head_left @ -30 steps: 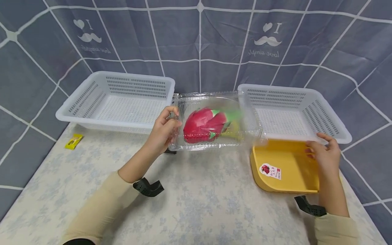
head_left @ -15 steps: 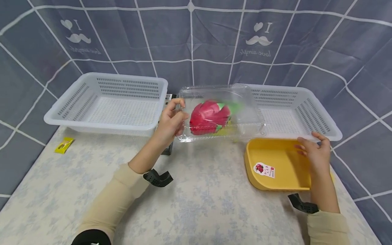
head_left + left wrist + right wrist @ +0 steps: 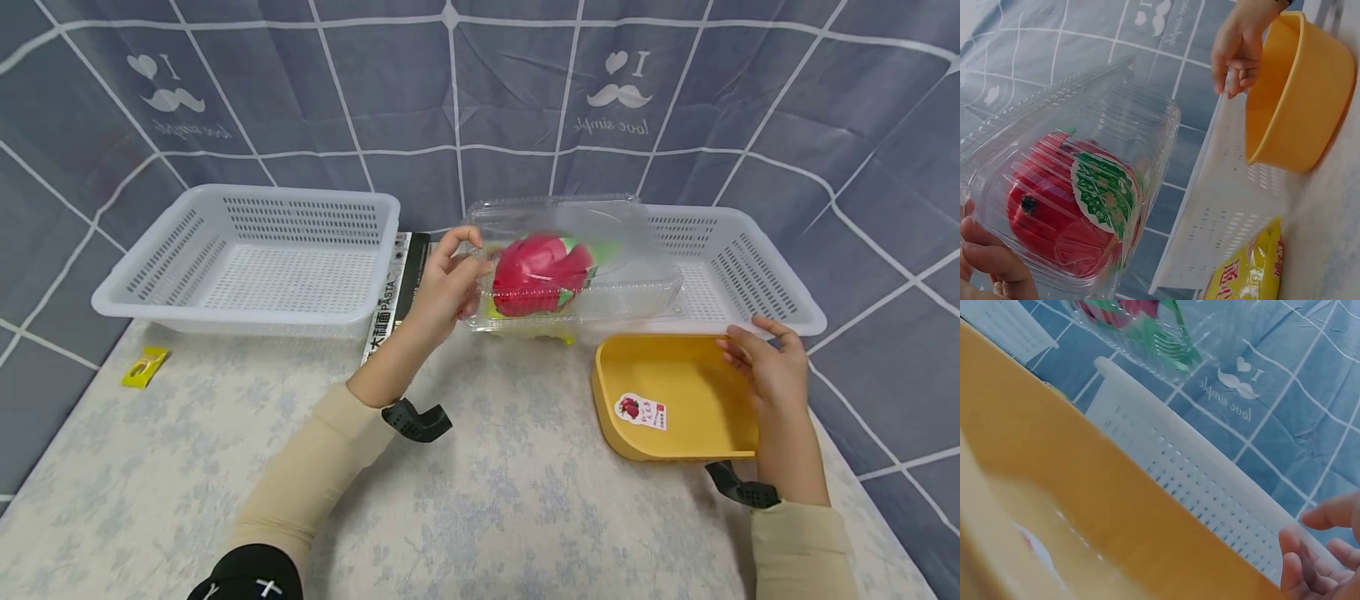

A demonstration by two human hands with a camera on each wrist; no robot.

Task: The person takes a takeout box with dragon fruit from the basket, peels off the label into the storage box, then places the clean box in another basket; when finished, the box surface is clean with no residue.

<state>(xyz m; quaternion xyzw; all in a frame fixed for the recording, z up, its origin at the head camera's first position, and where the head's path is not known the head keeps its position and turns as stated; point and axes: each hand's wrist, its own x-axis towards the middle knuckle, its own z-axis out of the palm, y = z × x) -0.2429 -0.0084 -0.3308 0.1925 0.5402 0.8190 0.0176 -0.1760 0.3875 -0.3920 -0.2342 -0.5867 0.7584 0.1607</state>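
Note:
My left hand (image 3: 447, 287) pinches the left edge of a clear plastic clamshell box (image 3: 630, 307), raised above the table. Inside the box lies a red dragon fruit (image 3: 534, 273) with green tips; a green-and-white patch on it shows in the left wrist view. My right hand (image 3: 776, 367) hovers at the back right corner of a yellow bin (image 3: 708, 408), near the rim of the right white basket (image 3: 776, 287). Its fingers are loosely curled with nothing between them, as the right wrist view shows. A dragon fruit sticker (image 3: 640, 411) lies inside the bin.
Another white basket (image 3: 300, 279) stands at the back left. Beside it is a black-and-white pasta pack (image 3: 386, 312). A small yellow packet (image 3: 145, 367) lies at the far left. Partly behind the clear box is a yellow bag (image 3: 1250, 269). A blue checked curtain (image 3: 405, 100) hangs behind.
My left hand has carried the clear box with the dragon fruit rightward and upward, partly over the right basket. The pasta pack now shows more. My right hand has stayed by the bin.

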